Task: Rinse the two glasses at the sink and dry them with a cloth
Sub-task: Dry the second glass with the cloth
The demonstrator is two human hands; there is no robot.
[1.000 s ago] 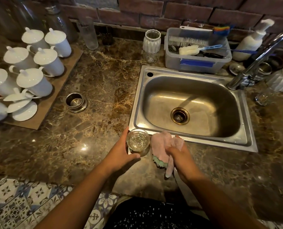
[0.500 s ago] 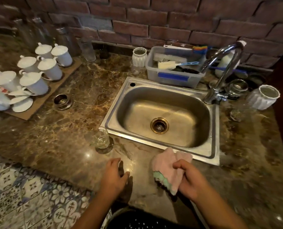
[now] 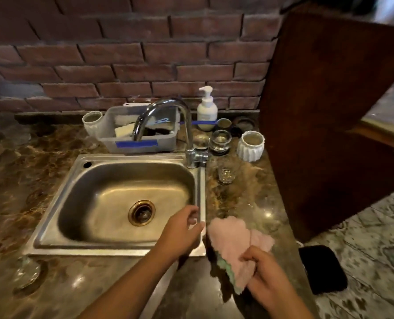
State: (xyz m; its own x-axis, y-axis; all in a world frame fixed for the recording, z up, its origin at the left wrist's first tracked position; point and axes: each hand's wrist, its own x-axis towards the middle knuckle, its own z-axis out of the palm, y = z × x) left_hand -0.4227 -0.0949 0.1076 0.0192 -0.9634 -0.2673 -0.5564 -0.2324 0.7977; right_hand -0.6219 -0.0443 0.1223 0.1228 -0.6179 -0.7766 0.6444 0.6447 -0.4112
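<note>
**Two glasses on the counter, cloth (image 3: 235, 242) in the right hand (image 3: 267, 275)**

The far glass (image 3: 226, 172) stands upright well beyond both hands, on the marble counter (image 3: 249, 203) just right of the sink (image 3: 113, 246) and near the foot of the tap (image 3: 163, 107). The near glass (image 3: 28, 271), blurred, sits well to the left of the left hand (image 3: 182, 231), by the sink's near left corner. Neither hand touches a glass. The right hand's fingers curl round the lower part of the pink, green-edged cloth, which fans upward and towards the left hand. The left hand hovers over the sink's near right rim, fingers loosely bent, holding nothing. The drain (image 3: 141, 212) lies just ahead and left of it. Farther beyond the hands, a plastic tub (image 3: 143, 143) with blue tape, a soap bottle (image 3: 207, 109) and a white ribbed cup (image 3: 251, 146) stand towards the brick wall
</note>
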